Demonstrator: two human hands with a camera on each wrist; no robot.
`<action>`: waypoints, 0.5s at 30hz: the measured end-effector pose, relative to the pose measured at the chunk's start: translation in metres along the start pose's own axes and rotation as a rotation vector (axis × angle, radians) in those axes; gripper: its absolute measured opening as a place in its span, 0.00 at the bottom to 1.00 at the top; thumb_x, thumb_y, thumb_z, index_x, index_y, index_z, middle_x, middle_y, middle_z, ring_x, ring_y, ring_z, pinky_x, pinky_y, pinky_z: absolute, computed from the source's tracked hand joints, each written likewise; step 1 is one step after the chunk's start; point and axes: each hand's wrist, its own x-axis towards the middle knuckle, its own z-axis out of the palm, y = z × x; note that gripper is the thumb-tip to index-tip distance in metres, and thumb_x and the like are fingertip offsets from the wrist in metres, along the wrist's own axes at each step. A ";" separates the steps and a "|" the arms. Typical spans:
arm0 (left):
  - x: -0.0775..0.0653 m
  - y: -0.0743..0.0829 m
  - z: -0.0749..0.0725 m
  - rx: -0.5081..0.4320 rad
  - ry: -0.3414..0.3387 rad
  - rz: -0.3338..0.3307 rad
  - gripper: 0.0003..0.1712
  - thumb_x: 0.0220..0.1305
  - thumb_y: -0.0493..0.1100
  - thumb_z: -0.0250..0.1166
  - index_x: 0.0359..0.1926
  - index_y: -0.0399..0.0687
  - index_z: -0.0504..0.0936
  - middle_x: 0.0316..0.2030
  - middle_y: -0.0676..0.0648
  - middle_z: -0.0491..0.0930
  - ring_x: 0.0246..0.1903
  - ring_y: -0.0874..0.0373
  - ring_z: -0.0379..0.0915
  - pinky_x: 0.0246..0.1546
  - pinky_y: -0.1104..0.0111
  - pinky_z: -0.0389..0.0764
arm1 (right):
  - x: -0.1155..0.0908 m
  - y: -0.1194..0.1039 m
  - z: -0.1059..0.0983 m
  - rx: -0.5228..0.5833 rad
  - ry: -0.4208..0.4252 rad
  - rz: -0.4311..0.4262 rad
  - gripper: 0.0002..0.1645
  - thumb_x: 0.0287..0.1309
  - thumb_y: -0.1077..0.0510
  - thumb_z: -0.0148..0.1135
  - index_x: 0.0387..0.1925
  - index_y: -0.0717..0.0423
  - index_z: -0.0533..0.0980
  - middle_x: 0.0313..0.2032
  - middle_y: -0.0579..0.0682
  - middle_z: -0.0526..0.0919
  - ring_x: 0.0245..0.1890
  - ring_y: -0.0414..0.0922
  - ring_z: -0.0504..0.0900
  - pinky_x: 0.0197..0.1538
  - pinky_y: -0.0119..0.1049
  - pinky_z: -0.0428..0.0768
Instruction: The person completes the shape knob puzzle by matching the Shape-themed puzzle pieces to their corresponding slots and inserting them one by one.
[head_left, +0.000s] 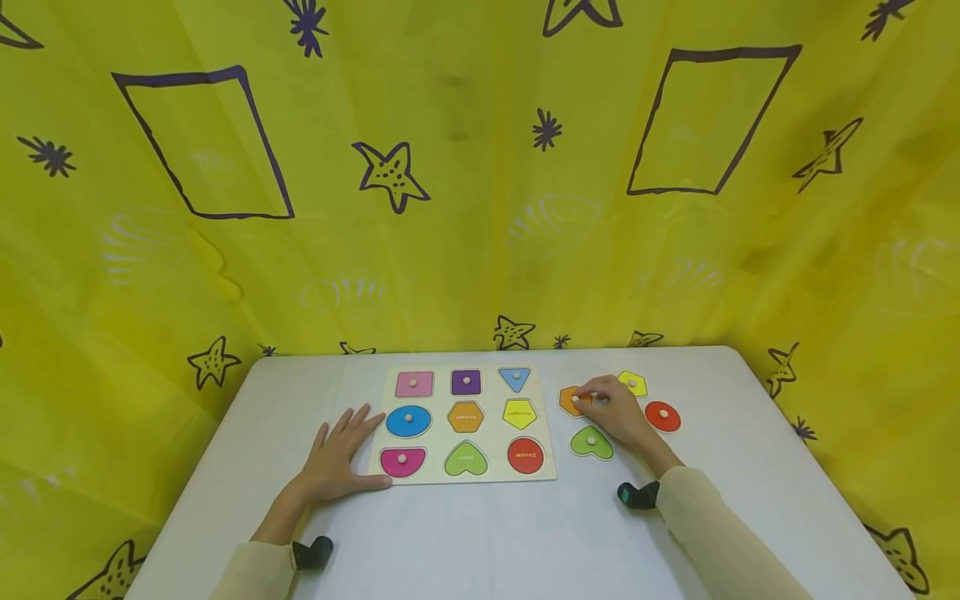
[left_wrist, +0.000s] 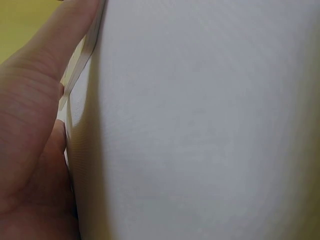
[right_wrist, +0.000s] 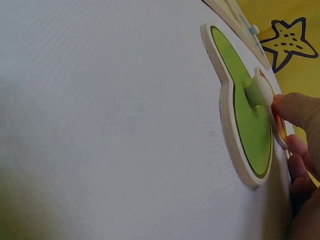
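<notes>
A pale wooden shape-puzzle board point(head_left: 439, 435) lies on the table. My left hand point(head_left: 333, 458) is at its left edge, fingers spread, thumb touching the lower left corner; the left wrist view shows that thumb point(left_wrist: 40, 60) against the board's edge. To the board's right, thumb and fingertips of my right hand point(head_left: 621, 417) pinch the knob of an orange hexagon puzzle piece point(head_left: 566, 403). Near that hand lie a green heart piece point(head_left: 591, 446), a yellow pentagon piece point(head_left: 633, 385) and a red round piece point(head_left: 663, 417). The green heart point(right_wrist: 250, 135) partly hides the hexagon in the right wrist view.
Knobbed pieces sit in the board's left column and far row, among them a purple square point(head_left: 466, 382) and a blue oval point(head_left: 408, 422). Printed hexagon, pentagon, heart and circle spots show no knobs. A yellow curtain point(head_left: 465, 275) hangs behind the white table point(head_left: 480, 533).
</notes>
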 end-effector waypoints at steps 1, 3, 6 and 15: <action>0.000 0.000 0.000 0.000 0.001 0.001 0.63 0.46 0.72 0.75 0.79 0.52 0.63 0.79 0.38 0.53 0.78 0.33 0.39 0.72 0.30 0.35 | 0.000 0.000 0.000 -0.002 0.002 -0.001 0.08 0.65 0.56 0.71 0.44 0.52 0.87 0.54 0.57 0.78 0.54 0.56 0.74 0.58 0.53 0.74; 0.000 0.000 0.000 0.000 0.003 0.001 0.63 0.46 0.73 0.75 0.79 0.52 0.63 0.79 0.38 0.54 0.78 0.33 0.39 0.72 0.30 0.35 | 0.000 -0.002 0.000 -0.006 0.006 -0.001 0.08 0.65 0.55 0.71 0.44 0.52 0.87 0.54 0.57 0.78 0.53 0.56 0.74 0.57 0.53 0.75; 0.000 0.000 0.000 0.000 0.002 0.001 0.63 0.46 0.73 0.75 0.79 0.52 0.63 0.79 0.38 0.53 0.78 0.33 0.39 0.72 0.30 0.35 | 0.000 -0.006 -0.002 -0.001 0.003 0.017 0.08 0.65 0.55 0.71 0.44 0.52 0.87 0.54 0.57 0.77 0.52 0.55 0.75 0.56 0.51 0.76; 0.000 -0.001 0.001 0.008 0.003 0.007 0.63 0.46 0.73 0.75 0.78 0.53 0.63 0.79 0.38 0.54 0.78 0.33 0.40 0.71 0.29 0.36 | 0.001 -0.021 -0.009 -0.018 -0.007 0.020 0.08 0.64 0.55 0.72 0.43 0.53 0.87 0.54 0.57 0.78 0.48 0.53 0.75 0.49 0.42 0.77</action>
